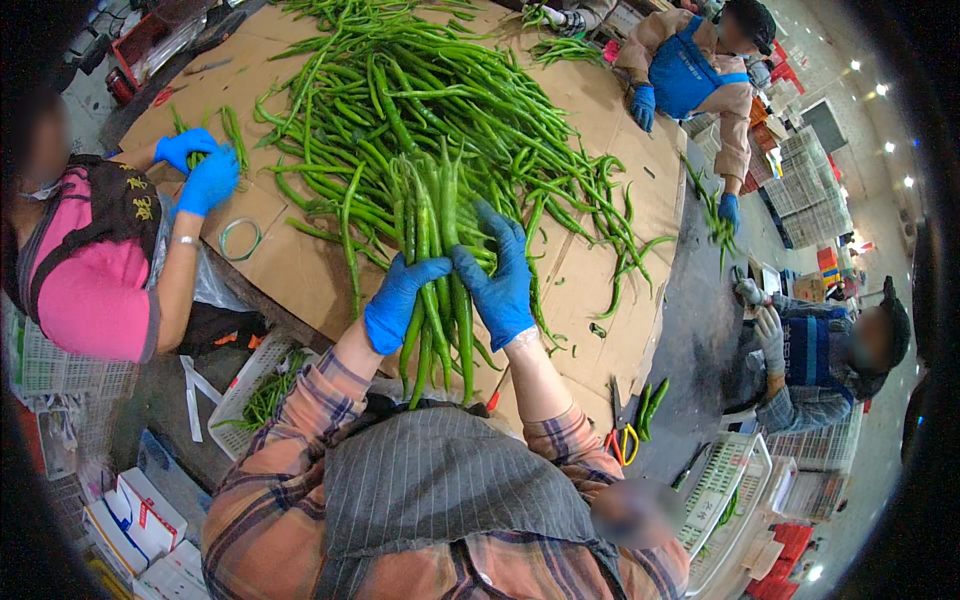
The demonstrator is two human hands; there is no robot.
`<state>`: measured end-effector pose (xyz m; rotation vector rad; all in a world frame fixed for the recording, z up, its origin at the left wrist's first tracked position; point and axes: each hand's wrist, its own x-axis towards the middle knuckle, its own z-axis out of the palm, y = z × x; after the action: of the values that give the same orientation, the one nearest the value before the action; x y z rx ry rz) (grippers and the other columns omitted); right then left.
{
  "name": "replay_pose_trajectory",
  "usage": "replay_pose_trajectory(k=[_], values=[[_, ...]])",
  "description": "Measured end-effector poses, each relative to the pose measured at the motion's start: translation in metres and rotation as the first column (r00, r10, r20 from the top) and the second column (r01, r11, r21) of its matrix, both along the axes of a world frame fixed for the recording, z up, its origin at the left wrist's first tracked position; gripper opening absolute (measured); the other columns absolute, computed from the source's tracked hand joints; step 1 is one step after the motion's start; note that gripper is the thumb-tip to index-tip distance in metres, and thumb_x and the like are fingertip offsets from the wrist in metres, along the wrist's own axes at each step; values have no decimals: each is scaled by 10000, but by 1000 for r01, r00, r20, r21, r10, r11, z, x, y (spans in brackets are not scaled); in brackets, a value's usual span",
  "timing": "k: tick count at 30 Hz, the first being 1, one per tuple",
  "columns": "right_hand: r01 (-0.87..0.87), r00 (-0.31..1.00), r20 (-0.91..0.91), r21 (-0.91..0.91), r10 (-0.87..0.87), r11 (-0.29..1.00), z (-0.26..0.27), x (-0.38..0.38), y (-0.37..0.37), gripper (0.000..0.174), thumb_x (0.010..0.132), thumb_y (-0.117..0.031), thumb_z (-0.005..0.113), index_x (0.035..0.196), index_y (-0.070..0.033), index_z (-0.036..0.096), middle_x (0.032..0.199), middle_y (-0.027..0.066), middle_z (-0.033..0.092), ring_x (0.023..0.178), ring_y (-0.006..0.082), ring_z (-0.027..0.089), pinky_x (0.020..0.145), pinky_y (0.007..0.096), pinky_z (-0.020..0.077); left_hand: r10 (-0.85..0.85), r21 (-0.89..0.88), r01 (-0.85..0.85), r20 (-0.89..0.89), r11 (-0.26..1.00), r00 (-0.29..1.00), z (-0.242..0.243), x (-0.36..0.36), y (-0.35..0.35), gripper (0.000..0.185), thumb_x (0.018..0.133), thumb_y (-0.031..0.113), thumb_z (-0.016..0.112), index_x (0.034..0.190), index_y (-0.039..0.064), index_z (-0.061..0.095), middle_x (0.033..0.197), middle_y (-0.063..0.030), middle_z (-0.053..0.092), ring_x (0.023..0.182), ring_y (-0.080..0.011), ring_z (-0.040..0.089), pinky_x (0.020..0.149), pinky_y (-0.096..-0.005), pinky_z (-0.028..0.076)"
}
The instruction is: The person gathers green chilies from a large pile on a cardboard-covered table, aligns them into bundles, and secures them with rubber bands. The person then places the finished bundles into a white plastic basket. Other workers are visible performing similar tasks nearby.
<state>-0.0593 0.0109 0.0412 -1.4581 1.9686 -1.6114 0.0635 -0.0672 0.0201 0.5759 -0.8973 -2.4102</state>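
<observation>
My left hand (405, 300), in a blue glove, grips the left side of a bunch of long green chili peppers (427, 285) held upright before my apron. Opposite it, my right hand (499, 274), gloved in blue too, presses against the bunch with its thumb; its fingers are partly hidden behind the peppers. Beyond both hands a large heap of green chili peppers (450, 97) spreads over the cardboard (592, 292) on the table. Scissors (621, 431) with red and yellow handles lie near the table's edge at the right, beside two loose peppers (651, 409).
A ring of tape or wire (240, 240) lies at the left. A co-worker in pink (94, 277) handles peppers there; several others work at the right. White plastic baskets stand at the lower left (247, 390) and lower right (739, 517), with peppers in them.
</observation>
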Motion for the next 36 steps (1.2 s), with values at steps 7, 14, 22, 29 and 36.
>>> replay_pose_trajectory(k=[7, 14, 22, 29, 36], values=[[-278, 423, 899, 5, 117, 961, -26, 10, 8, 652, 926, -525, 392, 1392, -75, 325, 1357, 100, 430, 1203, 192, 455, 1003, 318, 373, -29, -113, 32, 23, 993, 999, 9, -14, 11, 390, 819, 191, 646, 1171, 58, 544, 1024, -30, 608, 920, -129, 576, 809, -269, 468], [-294, 190, 958, -154, 215, 943, -13, 8, 29, 529, 872, -385, 582, 1277, -68, 455, 1163, 66, 570, 1008, 176, 567, 868, 320, 468, 390, -810, -135, 124, 571, 912, 16, -31, 13, 599, 898, 469, 468, 1273, 2, 463, 1328, -191, 422, 1231, -299, 399, 1045, -404, 270], [-238, 272, 943, -127, 192, 963, -12, 11, 23, 405, 825, -243, 629, 1162, -49, 515, 1028, 82, 607, 880, 199, 614, 752, 324, 519, 526, -799, 595, 544, 87, 653, 20, -37, -17, 648, 886, 590, 344, 1143, 48, 589, 1211, -202, 543, 1215, -347, 422, 1054, -511, 214], [-46, -63, 799, -601, 598, 798, 1, -34, 33, 493, 873, -406, 510, 1167, -11, 504, 927, 95, 591, 883, 258, 596, 781, 379, 510, 42, -556, -7, 50, 831, 998, 9, -7, -51, 666, 963, 517, 211, 1093, 1, 611, 1103, -132, 625, 1045, -250, 574, 1000, -380, 373], [318, -23, 573, -773, 819, 549, 7, -106, 59, 662, 859, -427, 547, 1339, -11, 362, 908, 45, 561, 849, 191, 530, 761, 317, 468, 62, -174, -49, 70, 983, 996, -31, 15, -49, 622, 946, 541, 283, 973, 27, 632, 993, -122, 656, 937, -232, 617, 917, -362, 433]])
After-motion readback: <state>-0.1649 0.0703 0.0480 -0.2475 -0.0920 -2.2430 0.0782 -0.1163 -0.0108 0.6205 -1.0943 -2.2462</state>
